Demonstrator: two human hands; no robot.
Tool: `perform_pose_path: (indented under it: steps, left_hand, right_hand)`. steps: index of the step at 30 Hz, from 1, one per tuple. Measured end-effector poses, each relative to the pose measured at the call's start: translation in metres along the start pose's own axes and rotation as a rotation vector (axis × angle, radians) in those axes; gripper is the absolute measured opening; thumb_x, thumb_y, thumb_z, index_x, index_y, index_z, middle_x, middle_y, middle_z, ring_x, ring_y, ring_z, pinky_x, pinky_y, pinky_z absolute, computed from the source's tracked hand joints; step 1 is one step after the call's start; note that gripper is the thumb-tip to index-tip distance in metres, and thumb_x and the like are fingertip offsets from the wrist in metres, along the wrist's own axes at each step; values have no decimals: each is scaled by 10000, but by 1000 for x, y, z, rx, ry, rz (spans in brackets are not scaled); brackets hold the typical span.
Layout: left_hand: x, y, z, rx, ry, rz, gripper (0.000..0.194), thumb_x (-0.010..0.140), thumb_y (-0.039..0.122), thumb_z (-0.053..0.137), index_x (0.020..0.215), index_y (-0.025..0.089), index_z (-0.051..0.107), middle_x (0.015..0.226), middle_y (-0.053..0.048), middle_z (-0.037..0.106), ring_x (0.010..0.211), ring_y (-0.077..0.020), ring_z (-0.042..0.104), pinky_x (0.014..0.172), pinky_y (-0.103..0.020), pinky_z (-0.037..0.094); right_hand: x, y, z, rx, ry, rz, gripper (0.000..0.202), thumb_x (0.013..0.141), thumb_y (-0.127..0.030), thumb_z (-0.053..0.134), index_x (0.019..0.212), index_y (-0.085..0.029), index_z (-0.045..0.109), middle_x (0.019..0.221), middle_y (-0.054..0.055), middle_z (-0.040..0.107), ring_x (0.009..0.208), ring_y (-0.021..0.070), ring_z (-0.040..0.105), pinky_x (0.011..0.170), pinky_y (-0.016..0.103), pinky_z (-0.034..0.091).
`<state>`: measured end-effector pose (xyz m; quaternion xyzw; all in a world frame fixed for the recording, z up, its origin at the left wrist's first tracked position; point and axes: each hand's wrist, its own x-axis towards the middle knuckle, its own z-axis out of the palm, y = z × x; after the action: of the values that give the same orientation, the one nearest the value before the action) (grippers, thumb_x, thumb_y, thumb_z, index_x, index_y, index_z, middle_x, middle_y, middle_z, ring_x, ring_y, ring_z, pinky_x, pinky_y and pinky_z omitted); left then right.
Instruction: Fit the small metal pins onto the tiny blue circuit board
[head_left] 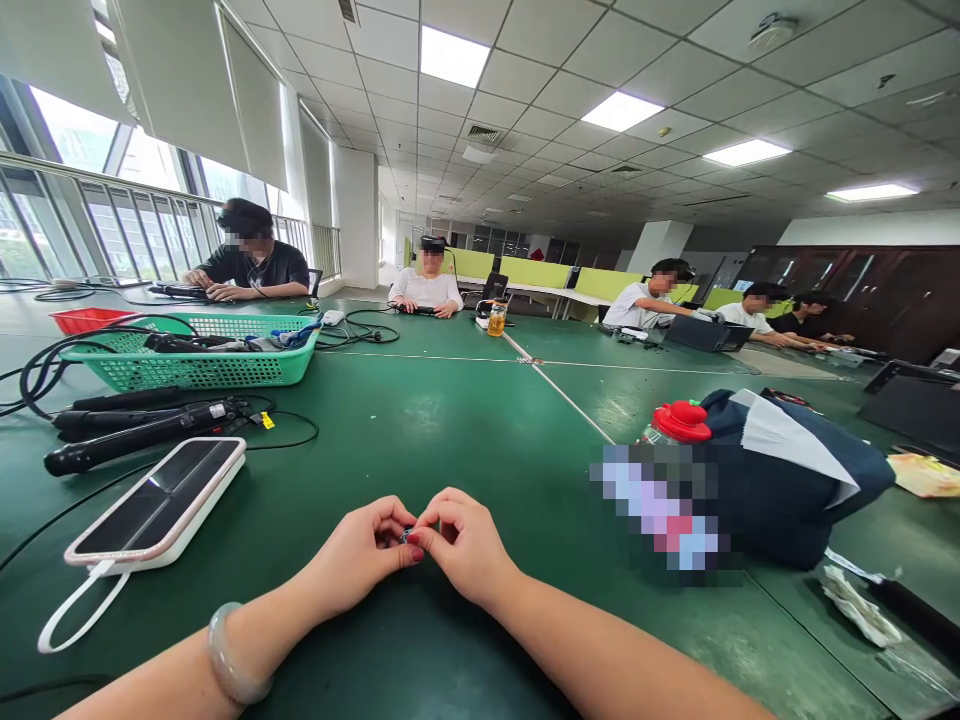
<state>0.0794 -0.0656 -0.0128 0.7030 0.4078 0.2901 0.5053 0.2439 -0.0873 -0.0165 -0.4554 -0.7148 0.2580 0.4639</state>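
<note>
My left hand (365, 550) and my right hand (466, 548) meet over the green table (420, 415), both closed in a pinch with the fingertips touching. A small dark object (406, 535) shows between the fingertips; its kind is too small and too covered to make out. Thumb and fingers of both hands press on it from either side. A pale bangle (225, 655) circles my left wrist.
To the left lie a corded phone (161, 500), black tripod-like handles (142, 430) and a green basket (202, 370) of tools and cables. At right sit a dark blue bag (780, 480) and a red-lidded bottle (681, 420). Several people sit around the table.
</note>
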Motion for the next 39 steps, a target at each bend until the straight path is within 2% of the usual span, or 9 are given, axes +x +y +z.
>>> perform_pose_path:
  steps: [17,21,26,29,32,34,37,39]
  left_hand:
    - [-1,2,-1,21,4,14,225,660,323,662,766,179,525,646,41,550,610,-112,486,582,-218,381]
    - [-1,4,0,55,12,21,230,659,334,652,780,180,532,645,40,542,608,-115,484,581,-222,382]
    - [-5,9,0,122,0,49,193,657,304,648,773,187,548,656,42,551,621,-118,490,591,-224,387]
    - [-5,7,-1,151,21,48,198,658,318,650,776,190,555,656,40,566,628,-129,512,592,-230,399]
    - [-2,0,-5,163,93,38,236,667,349,643,820,189,561,710,18,607,671,-149,549,625,-249,424]
    - [0,-4,-8,155,135,38,253,677,363,633,841,185,558,746,2,629,705,-159,570,659,-263,438]
    - [3,-7,-11,140,157,32,269,679,389,628,835,184,553,757,-7,645,714,-166,591,667,-270,448]
    - [4,-7,-12,136,157,25,279,674,398,631,834,185,548,763,-8,650,716,-168,599,662,-270,453]
  right_hand:
    - [2,6,0,91,-22,82,118,690,-226,687,657,-173,586,791,-25,476,501,41,332,460,186,305]
    - [1,8,1,103,-22,88,143,689,-223,683,684,-173,549,773,-31,467,520,48,348,471,180,309]
    - [0,5,3,81,-75,109,157,667,-148,670,732,-179,530,705,-53,431,513,49,350,465,170,298]
    - [2,5,-1,38,-79,122,144,683,-168,668,760,-181,546,703,-50,456,512,54,364,474,175,317]
    - [5,9,-9,-124,-96,107,115,734,-204,638,841,-196,597,795,-19,540,565,77,436,548,204,385]
    - [5,13,-14,-281,-156,57,196,724,-216,659,918,-212,625,882,8,575,710,120,516,674,244,424]
    - [4,19,-15,-425,-234,9,257,723,-242,679,977,-218,644,947,39,591,918,179,529,834,290,405]
    - [3,21,-13,-464,-254,5,180,752,-242,654,931,-217,660,922,38,596,917,175,534,837,280,405]
